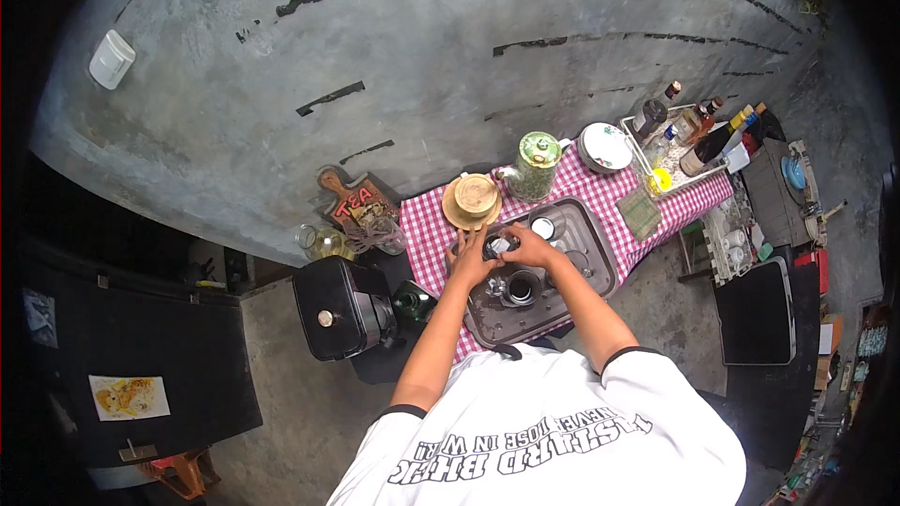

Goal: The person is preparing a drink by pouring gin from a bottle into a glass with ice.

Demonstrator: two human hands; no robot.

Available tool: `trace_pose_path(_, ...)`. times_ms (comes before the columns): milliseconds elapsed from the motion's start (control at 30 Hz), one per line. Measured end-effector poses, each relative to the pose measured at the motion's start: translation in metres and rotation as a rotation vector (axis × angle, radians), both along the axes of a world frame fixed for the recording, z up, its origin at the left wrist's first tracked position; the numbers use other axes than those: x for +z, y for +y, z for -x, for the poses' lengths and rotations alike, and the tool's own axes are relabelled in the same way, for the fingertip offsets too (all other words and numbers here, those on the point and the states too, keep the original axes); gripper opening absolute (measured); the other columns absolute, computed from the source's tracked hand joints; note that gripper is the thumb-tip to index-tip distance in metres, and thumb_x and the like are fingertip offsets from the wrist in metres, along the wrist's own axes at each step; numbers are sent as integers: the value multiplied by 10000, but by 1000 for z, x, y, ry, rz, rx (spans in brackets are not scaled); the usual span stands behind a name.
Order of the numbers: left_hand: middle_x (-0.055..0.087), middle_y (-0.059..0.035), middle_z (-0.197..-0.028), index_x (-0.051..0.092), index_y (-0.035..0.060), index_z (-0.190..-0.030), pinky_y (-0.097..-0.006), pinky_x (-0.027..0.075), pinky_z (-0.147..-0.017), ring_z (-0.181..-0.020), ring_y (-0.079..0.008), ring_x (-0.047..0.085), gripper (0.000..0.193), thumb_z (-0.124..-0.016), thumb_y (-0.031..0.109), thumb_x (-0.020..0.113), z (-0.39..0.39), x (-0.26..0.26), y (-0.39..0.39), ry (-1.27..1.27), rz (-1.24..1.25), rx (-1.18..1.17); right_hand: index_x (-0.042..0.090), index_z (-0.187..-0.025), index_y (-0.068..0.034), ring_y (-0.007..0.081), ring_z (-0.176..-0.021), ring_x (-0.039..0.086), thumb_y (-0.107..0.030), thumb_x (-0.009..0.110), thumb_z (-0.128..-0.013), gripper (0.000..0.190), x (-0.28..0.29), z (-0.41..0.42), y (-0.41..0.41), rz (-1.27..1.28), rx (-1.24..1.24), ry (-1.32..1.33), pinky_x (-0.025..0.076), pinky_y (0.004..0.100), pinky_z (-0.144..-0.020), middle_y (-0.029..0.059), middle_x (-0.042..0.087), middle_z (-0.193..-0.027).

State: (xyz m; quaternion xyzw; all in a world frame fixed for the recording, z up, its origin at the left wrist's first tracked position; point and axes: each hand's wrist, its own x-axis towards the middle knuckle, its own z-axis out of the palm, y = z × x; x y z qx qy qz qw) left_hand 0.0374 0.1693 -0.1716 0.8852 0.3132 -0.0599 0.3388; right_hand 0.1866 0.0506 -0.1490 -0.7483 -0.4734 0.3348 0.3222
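Note:
On a brown plastic tray (598,225), my left hand (470,256) and my right hand (527,246) hold a small clear glass (500,246) from both sides, near the tray's far left part. Just below my hands stands a dark-looking glass vessel (522,288), with a small clear glass item beside it on its left. Another clear glass (545,226) is to the upper right of my right hand, and one more (578,264) is right of my right wrist. Water drops lie on the tray.
Beyond the tray are a wooden cup on a saucer (474,195), a green enamel-look pot (536,161) and stacked plates (606,147). A wire basket of bottles (678,190) is at right. A black appliance (334,309) and glass jars (320,242) stand at left, a wall behind.

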Motion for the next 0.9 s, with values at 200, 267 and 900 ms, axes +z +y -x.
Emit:
trace_pose_path(200, 194, -168, -1599, 187, 251, -1554, -662, 96, -1124, -1480, -399, 111, 1074, -705, 433, 818, 0, 2, -1, 9, 6, 4, 602, -1210, -13, 312, -1107, 587, -267, 791, -675, 621, -5, -1, -1, -14, -3, 23, 469, 376, -960, 155, 590, -1174)
trace_pose_path(267, 189, -181, -1597, 190, 259, -1553, -665, 96, -1121, -1478, -413, 109, 1068, -707, 431, 818, 1, 3, -1, 7, 9, 6, 600, -1215, -11, 313, -1108, 587, -264, 790, -677, 624, -6, -2, -1, -14, -3, 38, 468, 375, -962, 157, 589, -1178)
trace_pose_path(900, 138, -226, -1595, 186, 324, -1546, -695, 42, -1111, -1449, -499, 96, 1015, -735, 524, 763, 7, 7, 6, 62, 9, 5, 606, -1194, -5, 320, -1057, 594, -284, 777, -681, 609, -7, 0, 6, -44, 7, 40, 470, 390, -931, 180, 593, -1130)
